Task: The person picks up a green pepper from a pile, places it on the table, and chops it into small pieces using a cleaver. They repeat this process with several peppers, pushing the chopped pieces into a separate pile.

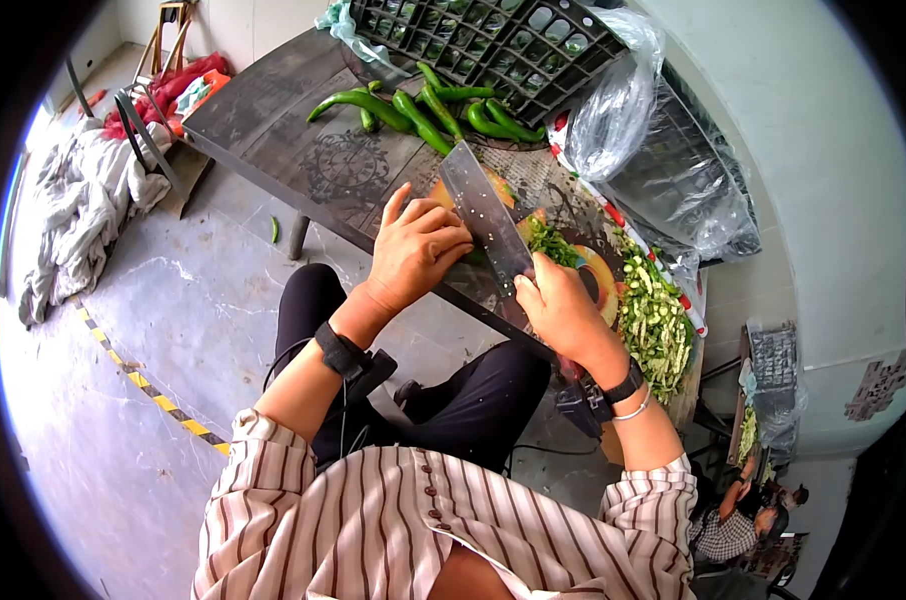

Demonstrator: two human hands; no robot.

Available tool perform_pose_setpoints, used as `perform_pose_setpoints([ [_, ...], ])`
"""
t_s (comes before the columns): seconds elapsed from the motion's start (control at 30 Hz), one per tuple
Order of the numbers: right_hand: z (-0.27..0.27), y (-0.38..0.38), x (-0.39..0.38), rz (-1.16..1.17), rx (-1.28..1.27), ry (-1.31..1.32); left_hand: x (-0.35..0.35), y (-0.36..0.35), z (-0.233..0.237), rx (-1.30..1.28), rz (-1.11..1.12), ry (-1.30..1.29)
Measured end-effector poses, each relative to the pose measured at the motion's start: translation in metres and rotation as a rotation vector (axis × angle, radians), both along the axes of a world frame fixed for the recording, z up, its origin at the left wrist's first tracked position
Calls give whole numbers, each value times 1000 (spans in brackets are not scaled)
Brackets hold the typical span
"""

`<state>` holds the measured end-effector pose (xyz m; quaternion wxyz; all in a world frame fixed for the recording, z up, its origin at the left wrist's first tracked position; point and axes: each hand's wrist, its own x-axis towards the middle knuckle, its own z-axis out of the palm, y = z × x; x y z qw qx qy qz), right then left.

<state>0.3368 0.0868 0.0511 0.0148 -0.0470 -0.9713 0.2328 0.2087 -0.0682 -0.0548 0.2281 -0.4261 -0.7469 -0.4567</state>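
Note:
My right hand (565, 312) grips the handle end of a cleaver (481, 215), whose broad blade is tilted and flecked with small pale bits. Beside the blade, my left hand (418, 245) has its fingers curled, with the index finger raised. A bit of green pepper shows under its fingertips; the hand and blade hide most of it. Sliced green pepper (551, 243) lies just past the cleaver on an orange-patterned board (601, 275). To the right spreads a larger heap of chopped pepper (653, 325). Whole green peppers (428, 110) lie on the table beyond the blade.
A black plastic crate (493, 50) stands on the dark table (263, 120) at the back. Clear plastic wrap (613, 110) covers another crate on the right. Cloths (93, 200) are piled on the left. Another person (728, 525) sits at lower right. One pepper (275, 230) lies on the floor.

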Motion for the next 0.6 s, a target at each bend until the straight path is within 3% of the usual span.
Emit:
perform_pose_setpoints([
  [0.6,19,2,-23,141,158,-116,-2,-8,-1,44,-13,-12],
])
